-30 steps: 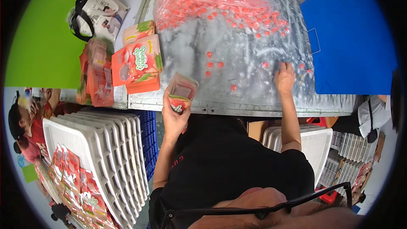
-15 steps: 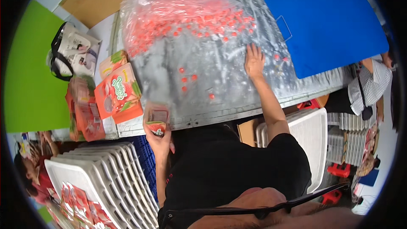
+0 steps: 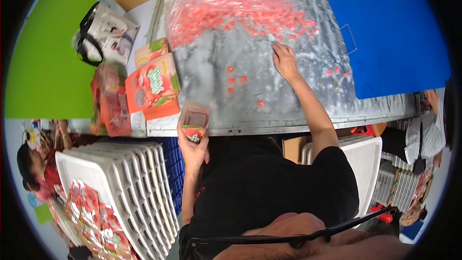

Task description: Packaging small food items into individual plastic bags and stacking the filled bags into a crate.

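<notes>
pouch (image 3: pixel 195 121), mouth up, in the left hand (image 3: pixel 192 151) at the near edge of the metal table (image 3: pixel 284 103) — thumb and fingers wrapped around its lower part. right hand (image 3: pixel 285 61) is just short of the heap of red sweets (image 3: pixel 240 17); whether its fingers pinch anything, i cannot tell. loose sweets (image 3: pixel 231 80) lie between the hands — stacked printed pouches (image 3: pixel 153 83) sit farther left.

L hand (image 3: pixel 193 149) w/ pouch (image 3: pixel 195 119), R hand (image 3: pixel 286 61) nr red pcs (image 3: pixel 260 17).

My feed shows one blue board (image 3: pixel 394 33); left of it, three nearby red pieces (image 3: pixel 337 69), one red heap (image 3: pixel 262 17), one black-handled bag (image 3: pixel 108 23).
</notes>
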`<action>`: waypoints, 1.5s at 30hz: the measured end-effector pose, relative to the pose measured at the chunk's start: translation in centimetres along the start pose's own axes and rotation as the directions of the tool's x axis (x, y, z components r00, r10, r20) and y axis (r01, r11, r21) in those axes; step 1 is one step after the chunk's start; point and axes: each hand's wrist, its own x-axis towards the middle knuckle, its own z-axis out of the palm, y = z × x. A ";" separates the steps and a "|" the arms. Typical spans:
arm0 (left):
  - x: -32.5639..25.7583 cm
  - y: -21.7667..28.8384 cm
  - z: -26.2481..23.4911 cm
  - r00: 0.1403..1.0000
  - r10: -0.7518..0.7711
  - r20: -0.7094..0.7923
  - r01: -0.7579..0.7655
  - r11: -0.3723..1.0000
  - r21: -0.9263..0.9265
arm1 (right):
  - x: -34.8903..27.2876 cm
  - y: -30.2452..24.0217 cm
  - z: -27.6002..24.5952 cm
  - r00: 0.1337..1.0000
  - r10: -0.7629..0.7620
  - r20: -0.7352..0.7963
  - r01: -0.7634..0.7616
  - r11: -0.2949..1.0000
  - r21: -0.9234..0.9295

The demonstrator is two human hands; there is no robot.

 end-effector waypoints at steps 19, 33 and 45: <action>0.9 -2.5 -0.8 0.998 -0.059 -0.004 0.059 0.998 0.005 | -4.7 -16.6 -1.8 0.946 -0.247 0.210 0.189 0.947 0.262; 2.0 -2.3 0.1 0.979 0.200 0.042 -0.204 0.942 0.267 | -4.4 -16.5 2.0 0.908 -0.385 0.163 0.340 0.907 0.249; 3.3 -2.4 2.4 0.874 0.471 0.116 -0.471 0.767 0.436 | -1.3 -28.0 -7.6 0.995 0.066 0.069 -0.076 0.106 0.991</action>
